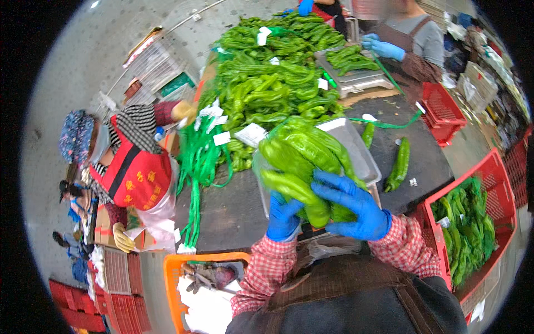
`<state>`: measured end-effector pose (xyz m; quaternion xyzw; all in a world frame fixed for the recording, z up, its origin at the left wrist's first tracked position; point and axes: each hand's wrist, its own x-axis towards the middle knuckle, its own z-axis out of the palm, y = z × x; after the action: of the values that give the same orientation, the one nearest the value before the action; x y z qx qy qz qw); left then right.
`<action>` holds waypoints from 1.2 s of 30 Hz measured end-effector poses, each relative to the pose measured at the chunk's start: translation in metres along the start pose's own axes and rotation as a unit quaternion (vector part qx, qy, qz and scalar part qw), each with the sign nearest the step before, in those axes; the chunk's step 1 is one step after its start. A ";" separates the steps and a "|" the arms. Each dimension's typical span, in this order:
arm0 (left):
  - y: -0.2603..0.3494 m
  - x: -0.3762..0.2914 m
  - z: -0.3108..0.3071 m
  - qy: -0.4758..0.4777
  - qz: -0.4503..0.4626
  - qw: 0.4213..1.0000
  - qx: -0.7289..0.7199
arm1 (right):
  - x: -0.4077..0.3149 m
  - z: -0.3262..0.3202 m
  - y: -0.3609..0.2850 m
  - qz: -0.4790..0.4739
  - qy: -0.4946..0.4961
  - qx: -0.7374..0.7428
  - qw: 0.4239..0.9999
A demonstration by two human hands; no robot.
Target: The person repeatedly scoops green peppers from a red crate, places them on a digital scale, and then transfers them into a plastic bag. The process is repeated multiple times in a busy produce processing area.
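Note:
Both my hands wear blue gloves and hold a bundle of long green peppers (pixel 308 154) that looks wrapped in thin green netting. My left hand (pixel 285 215) supports its lower left side, while my right hand (pixel 354 204) spreads over its lower right. The bundle is over a metal scale tray (pixel 354 146), partly blurred by motion. Beyond it lies a large heap of green peppers (pixel 267 83). Green mesh bags (pixel 200 167) with white tags hang at the left. Two loose peppers, one of them a whole long pepper (pixel 399 165), lie right of the tray.
A red crate (pixel 500 234) of netted peppers stands at the right, an orange crate (pixel 172 271) with papers at lower left. A co-worker in a red apron (pixel 137 179) is at the left; another in blue gloves is beside a second scale (pixel 354 79) at the far right.

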<state>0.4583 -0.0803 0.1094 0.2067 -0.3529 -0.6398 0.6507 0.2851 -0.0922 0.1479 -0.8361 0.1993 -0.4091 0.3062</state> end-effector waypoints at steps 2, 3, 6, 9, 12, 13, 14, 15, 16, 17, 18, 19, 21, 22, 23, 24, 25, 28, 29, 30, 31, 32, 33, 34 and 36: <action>-0.005 -0.001 -0.011 0.045 -0.042 0.989 -0.133 | 0.003 -0.002 -0.008 -0.003 -0.042 -0.020 0.999; -0.009 -0.003 -0.018 0.108 -0.072 0.971 -0.201 | 0.002 -0.006 -0.008 -0.019 0.005 0.016 1.000; -0.017 -0.006 -0.038 0.024 -0.065 0.968 -0.241 | -0.004 -0.020 0.006 0.067 0.119 0.081 0.987; -0.020 -0.009 -0.050 -0.023 -0.070 0.963 -0.258 | -0.013 -0.017 0.032 0.209 0.210 0.252 0.921; -0.017 -0.010 -0.051 -0.005 -0.074 0.973 -0.219 | -0.021 0.006 0.052 0.204 0.108 0.593 0.771; -0.015 -0.010 -0.050 -0.008 -0.073 0.973 -0.217 | -0.023 0.017 0.055 0.206 0.085 0.610 0.760; -0.013 -0.011 -0.048 -0.011 -0.073 0.974 -0.214 | -0.026 0.021 0.055 0.252 0.121 0.564 0.777; -0.011 -0.011 -0.047 -0.029 -0.060 0.976 -0.208 | -0.028 0.027 0.056 0.332 0.142 0.497 0.789; -0.008 -0.011 -0.046 0.010 -0.062 0.980 -0.187 | -0.029 0.031 0.056 0.275 0.155 0.528 0.788; -0.006 -0.011 -0.046 0.020 -0.070 0.980 -0.188 | -0.030 0.033 0.056 0.256 0.180 0.543 0.779; -0.005 -0.011 -0.047 0.028 -0.066 0.980 -0.185 | -0.029 0.034 0.056 0.227 0.216 0.567 0.762; -0.004 -0.011 -0.049 0.038 -0.062 0.980 -0.183 | -0.029 0.033 0.057 0.239 0.211 0.531 0.785; -0.003 -0.012 -0.056 0.043 -0.077 0.980 -0.179 | -0.027 0.034 0.057 0.242 0.207 0.493 0.809; -0.003 -0.013 -0.061 0.046 -0.080 0.978 -0.188 | -0.027 0.035 0.057 0.241 0.206 0.487 0.814; -0.004 -0.016 -0.064 0.052 -0.087 0.976 -0.194 | -0.027 0.038 0.055 0.259 0.216 0.506 0.794; -0.003 -0.018 -0.068 0.052 -0.094 0.973 -0.203 | -0.026 0.041 0.052 0.271 0.212 0.534 0.772; -0.002 -0.020 -0.070 0.049 -0.096 0.975 -0.195 | -0.026 0.046 0.048 0.271 0.221 0.566 0.747; -0.002 -0.020 -0.066 0.015 -0.144 0.969 -0.200 | -0.033 0.058 0.032 0.318 0.178 0.753 0.548; -0.002 -0.018 -0.061 0.005 -0.172 0.964 -0.205 | -0.038 0.062 0.027 0.333 0.200 0.759 0.523; -0.001 -0.017 -0.053 0.017 -0.186 0.974 -0.132 | -0.043 0.064 0.023 0.397 0.222 0.725 0.517; 0.001 -0.016 -0.045 0.026 -0.189 0.980 -0.053 | -0.048 0.065 0.020 0.401 0.207 0.718 0.529; 0.001 -0.014 -0.036 0.065 -0.214 0.973 -0.055 | -0.054 0.063 0.019 0.381 0.198 0.721 0.544; 0.002 -0.014 -0.027 0.072 -0.226 0.969 -0.065 | -0.061 0.060 0.018 0.349 0.222 0.721 0.556; 0.002 -0.011 -0.018 0.083 -0.243 0.966 -0.030 | -0.067 0.053 0.018 0.320 0.247 0.726 0.555; -0.005 -0.008 -0.003 0.003 -0.227 0.974 -0.023 | -0.082 0.036 0.015 0.269 0.259 0.742 0.557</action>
<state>0.4577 -0.0733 0.1025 0.2682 -0.2806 -0.7778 0.4943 0.2645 -0.0424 0.0748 -0.0786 0.1112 -0.5097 0.8495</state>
